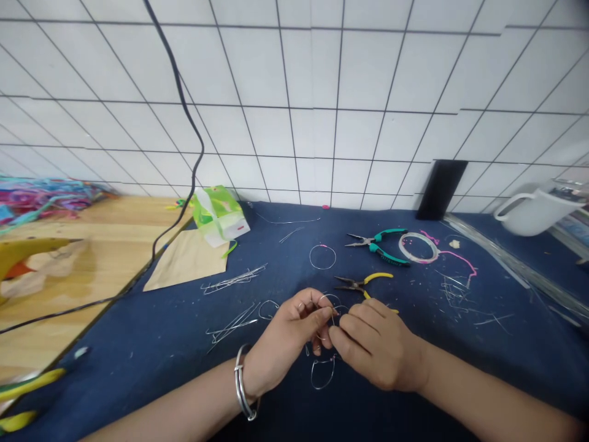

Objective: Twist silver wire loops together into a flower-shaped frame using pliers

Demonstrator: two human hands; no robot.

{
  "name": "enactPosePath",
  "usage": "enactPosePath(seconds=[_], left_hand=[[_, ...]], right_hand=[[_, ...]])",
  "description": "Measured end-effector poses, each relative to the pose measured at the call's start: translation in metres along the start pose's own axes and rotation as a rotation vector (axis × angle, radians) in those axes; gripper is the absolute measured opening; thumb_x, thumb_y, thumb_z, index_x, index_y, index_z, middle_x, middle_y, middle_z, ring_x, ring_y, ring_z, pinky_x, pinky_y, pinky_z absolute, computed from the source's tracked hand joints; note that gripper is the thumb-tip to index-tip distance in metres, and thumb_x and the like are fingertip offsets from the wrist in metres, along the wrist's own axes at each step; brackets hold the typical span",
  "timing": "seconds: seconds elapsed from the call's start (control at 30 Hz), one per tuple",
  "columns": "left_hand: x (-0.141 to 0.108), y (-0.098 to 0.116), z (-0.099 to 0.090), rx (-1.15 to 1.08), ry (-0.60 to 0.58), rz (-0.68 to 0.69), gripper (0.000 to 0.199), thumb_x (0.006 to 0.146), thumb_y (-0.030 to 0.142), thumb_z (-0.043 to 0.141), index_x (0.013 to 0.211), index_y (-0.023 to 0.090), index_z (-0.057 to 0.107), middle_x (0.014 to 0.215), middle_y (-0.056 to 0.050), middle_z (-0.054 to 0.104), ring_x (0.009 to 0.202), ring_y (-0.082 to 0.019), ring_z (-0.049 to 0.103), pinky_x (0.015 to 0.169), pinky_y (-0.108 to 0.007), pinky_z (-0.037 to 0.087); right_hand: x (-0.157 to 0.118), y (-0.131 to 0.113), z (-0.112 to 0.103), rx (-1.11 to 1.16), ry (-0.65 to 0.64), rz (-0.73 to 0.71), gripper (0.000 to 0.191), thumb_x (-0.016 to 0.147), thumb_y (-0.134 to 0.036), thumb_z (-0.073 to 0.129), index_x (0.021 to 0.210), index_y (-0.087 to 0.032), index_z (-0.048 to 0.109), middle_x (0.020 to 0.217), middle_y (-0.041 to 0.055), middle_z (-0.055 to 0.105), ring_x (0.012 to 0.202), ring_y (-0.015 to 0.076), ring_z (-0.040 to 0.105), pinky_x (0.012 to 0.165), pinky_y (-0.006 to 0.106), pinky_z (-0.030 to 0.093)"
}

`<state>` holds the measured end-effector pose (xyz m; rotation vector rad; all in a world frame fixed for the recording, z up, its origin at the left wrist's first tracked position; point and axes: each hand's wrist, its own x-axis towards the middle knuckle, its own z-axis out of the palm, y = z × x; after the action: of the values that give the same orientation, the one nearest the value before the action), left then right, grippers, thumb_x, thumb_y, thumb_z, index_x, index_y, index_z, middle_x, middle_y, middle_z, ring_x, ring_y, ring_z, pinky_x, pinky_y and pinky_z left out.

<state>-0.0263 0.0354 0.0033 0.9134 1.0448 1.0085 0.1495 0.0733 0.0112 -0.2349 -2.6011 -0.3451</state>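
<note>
Thin silver wire (330,299) is bent into a loop between my two hands. My left hand (299,316) pinches it between thumb and fingers. My right hand (380,344) is closed on the same wire, its fingertips close to the left thumb; the exact grip is hidden. A small wire loop (323,374) shows just below the hands, and whether it joins the held wire I cannot tell. Beyond my hands lie a wire ring (323,257) with a pink bit on its top and yellow-handled pliers (354,283), partly covered by my right hand.
Teal-handled pliers (375,240) lie beside a white ring-shaped spool (418,248). Bent wires (232,325) and a straighter wire bundle (234,280) are on the left. A green packet (221,215) rests by beige cloth (188,261). A white mug (529,212) stands right; a black cable (184,104) hangs left.
</note>
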Motion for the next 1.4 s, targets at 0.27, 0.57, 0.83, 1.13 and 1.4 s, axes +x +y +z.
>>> enactPosePath(seconds=[0.27, 0.57, 0.83, 1.13, 1.4], left_hand=[[0.0014, 0.0026, -0.0019, 0.095, -0.017, 0.008, 0.01, 0.082, 0.025, 0.055, 0.081, 0.015, 0.052, 0.058, 0.002, 0.055, 0.051, -0.008, 0.052, 0.05, -0.02, 0.042], [0.0038, 0.0008, -0.0043, 0.202, 0.034, -0.006, 0.012, 0.078, 0.024, 0.058, 0.081, 0.015, 0.052, 0.058, 0.004, 0.052, 0.047, -0.008, 0.051, 0.048, -0.021, 0.043], [0.003, -0.0005, -0.0045, 0.31, 0.051, 0.026, 0.014, 0.081, 0.026, 0.054, 0.074, 0.015, 0.054, 0.06, 0.003, 0.052, 0.05, -0.008, 0.051, 0.049, -0.021, 0.041], [0.0031, -0.0003, -0.0051, 0.169, 0.023, 0.004, 0.013, 0.08, 0.027, 0.055, 0.077, 0.014, 0.057, 0.062, 0.002, 0.054, 0.052, -0.009, 0.053, 0.051, -0.022, 0.041], [0.0031, -0.0007, -0.0068, -0.017, -0.032, -0.06, 0.015, 0.079, 0.026, 0.058, 0.085, 0.013, 0.062, 0.067, 0.0, 0.056, 0.054, -0.008, 0.053, 0.051, -0.02, 0.04]], right_hand=[[-0.0046, 0.0014, 0.001, -0.018, 0.017, -0.001, 0.017, 0.083, -0.012, 0.044, 0.091, -0.011, 0.059, 0.081, 0.0088, 0.06, 0.075, 0.0196, 0.053, 0.061, 0.034, 0.04], [-0.0078, 0.0018, 0.0023, -0.036, 0.018, 0.019, 0.014, 0.081, -0.013, 0.048, 0.089, -0.012, 0.059, 0.079, 0.0082, 0.061, 0.077, 0.0196, 0.053, 0.061, 0.033, 0.039], [-0.0051, -0.0011, 0.0044, -0.027, 0.015, 0.051, 0.013, 0.083, -0.011, 0.044, 0.079, -0.014, 0.056, 0.077, 0.0068, 0.06, 0.074, 0.0175, 0.053, 0.061, 0.032, 0.038], [-0.0063, -0.0028, 0.003, -0.058, 0.04, 0.035, 0.012, 0.082, -0.01, 0.045, 0.079, -0.013, 0.056, 0.079, 0.0078, 0.061, 0.074, 0.0187, 0.055, 0.06, 0.033, 0.039], [-0.0066, -0.0034, 0.0019, -0.117, 0.057, -0.015, 0.011, 0.082, -0.013, 0.046, 0.08, -0.013, 0.057, 0.082, 0.0103, 0.062, 0.075, 0.0213, 0.057, 0.059, 0.034, 0.04]])
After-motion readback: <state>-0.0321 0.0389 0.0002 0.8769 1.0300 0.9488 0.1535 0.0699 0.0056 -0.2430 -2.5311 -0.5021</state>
